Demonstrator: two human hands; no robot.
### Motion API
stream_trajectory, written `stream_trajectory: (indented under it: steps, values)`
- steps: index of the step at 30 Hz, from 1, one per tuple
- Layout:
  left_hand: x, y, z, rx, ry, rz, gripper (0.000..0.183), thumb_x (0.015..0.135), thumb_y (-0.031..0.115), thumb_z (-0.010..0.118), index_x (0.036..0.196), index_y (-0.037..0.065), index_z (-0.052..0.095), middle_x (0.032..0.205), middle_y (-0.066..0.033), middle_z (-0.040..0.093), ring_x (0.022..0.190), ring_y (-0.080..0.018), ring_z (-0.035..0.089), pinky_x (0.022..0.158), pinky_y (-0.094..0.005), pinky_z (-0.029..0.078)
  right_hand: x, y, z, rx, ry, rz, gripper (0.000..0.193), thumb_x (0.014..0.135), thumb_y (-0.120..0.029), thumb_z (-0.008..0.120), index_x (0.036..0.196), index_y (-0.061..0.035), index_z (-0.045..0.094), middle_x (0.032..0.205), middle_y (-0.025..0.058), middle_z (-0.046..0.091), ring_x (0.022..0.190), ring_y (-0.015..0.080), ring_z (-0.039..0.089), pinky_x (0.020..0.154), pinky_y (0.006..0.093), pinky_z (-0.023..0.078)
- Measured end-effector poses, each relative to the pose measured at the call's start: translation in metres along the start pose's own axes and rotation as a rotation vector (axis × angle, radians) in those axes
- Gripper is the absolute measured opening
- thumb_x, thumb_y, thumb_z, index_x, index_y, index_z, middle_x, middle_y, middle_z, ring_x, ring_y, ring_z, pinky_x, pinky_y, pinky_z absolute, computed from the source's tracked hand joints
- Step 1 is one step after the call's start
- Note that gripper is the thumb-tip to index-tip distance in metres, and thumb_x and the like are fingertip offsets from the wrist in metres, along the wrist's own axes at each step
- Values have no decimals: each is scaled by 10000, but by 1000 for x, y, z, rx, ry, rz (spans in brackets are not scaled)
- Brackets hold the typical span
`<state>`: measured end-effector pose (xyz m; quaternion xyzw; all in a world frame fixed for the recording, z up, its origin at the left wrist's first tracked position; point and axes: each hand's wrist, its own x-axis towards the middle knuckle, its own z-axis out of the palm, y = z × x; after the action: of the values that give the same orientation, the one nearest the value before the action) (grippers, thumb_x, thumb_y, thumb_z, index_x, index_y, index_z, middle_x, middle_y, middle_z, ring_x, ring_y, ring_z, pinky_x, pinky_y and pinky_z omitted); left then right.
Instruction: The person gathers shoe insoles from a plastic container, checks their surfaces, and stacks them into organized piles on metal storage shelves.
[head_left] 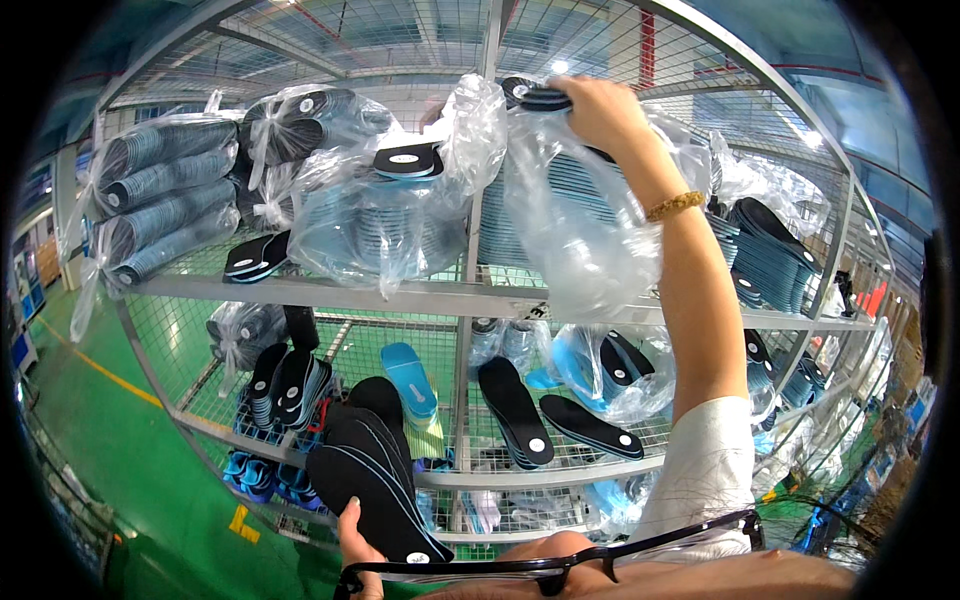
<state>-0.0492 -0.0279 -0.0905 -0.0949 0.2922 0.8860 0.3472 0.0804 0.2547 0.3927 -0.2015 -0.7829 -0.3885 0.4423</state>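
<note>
My left hand, low in front of me, is closed on a fanned stack of black insoles with pale blue undersides and a round white label on the heel. My right arm reaches up to the upper shelf. There my right hand grips a few black insoles on top of a bagged pile; its fingertips are partly hidden behind the hand. Under them hangs an opened clear plastic bag around tall stacks of blue-edged insoles.
The wire-mesh rack's front rail crosses ahead of me. Bagged insole rolls lie at the upper left. The lower shelf holds loose black insoles and a blue insole. Green floor shows at left; eyeglass frames cross the bottom.
</note>
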Motion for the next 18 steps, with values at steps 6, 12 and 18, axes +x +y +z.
stream_trajectory:
  steps: [6,12,18]
  values:
    - [-62,7,56,268,25,228,411,709,326,522,995,31,516,966,-82,536,880,-188,507,762,-297,413,-16,-1,16,437,-390,-57,448,684,-286,589,1092,-124,498,967,147,558,900,283,526,783,343,405]
    - [-52,5,52,56,-86,126,391,736,311,505,1011,34,504,963,-74,536,885,-223,510,778,-331,410,-36,-2,-6,676,-255,79,626,643,-453,599,1141,-102,456,1126,143,475,1064,259,433,889,308,331]
    - [-57,-4,69,19,-297,4,390,728,294,525,1022,40,498,970,-78,536,885,-225,512,773,-360,413,-24,-7,20,501,-188,93,415,701,-280,510,1083,-118,497,983,155,546,912,285,520,795,354,405]
